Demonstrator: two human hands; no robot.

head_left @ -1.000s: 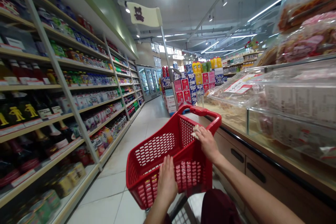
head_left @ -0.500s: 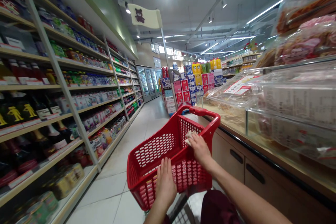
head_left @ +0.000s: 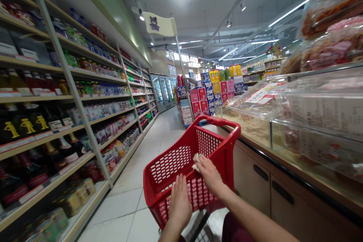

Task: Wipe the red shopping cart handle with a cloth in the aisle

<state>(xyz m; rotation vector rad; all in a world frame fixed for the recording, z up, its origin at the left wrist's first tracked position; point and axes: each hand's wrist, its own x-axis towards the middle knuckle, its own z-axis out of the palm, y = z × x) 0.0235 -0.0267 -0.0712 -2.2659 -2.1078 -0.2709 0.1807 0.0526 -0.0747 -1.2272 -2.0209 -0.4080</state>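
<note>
A red plastic shopping cart with perforated basket walls stands in front of me, its basket bare in the visible part. My left hand rests with straight fingers against the near side of the basket, the fingertips reaching the rim. A crumpled whitish cloth or tissue is pressed under the fingers of my right hand, on the basket's near rim. The cart's handle bar is beyond my right hand, touched by neither hand. A pole on the cart carries a cream flag with a bear print.
Shelves of bottles, cans and packs line the left side. At right, close to the cart, stands a wooden counter with plastic-packed food. Stacked drink cartons and glass-door fridges are farther along the tiled aisle.
My right hand has slid left along the near rim with the cloth. My left hand stays on the basket's side. The whole view has shifted slightly.
</note>
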